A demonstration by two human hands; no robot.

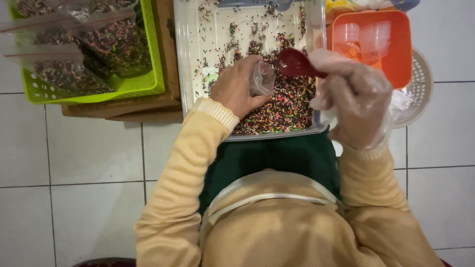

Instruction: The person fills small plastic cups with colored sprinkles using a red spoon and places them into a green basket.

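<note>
One clear rectangular plastic tub (184,59) holds coloured sprinkles (292,104), far too many to count. Left of the tub stands one lime-green slotted plastic basket (143,86) with at least three filled clear bags (118,42). Right of the tub sits one orange square plastic container (401,44). One dark red plastic spoon (294,63) and one small clear cup (262,79) hover over the tub.

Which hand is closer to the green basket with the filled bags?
Left. The left hand holds a small clear cup just right of the green basket. The gloved right hand, holding a red spoon, is farther right, beyond the clear tub.
</note>
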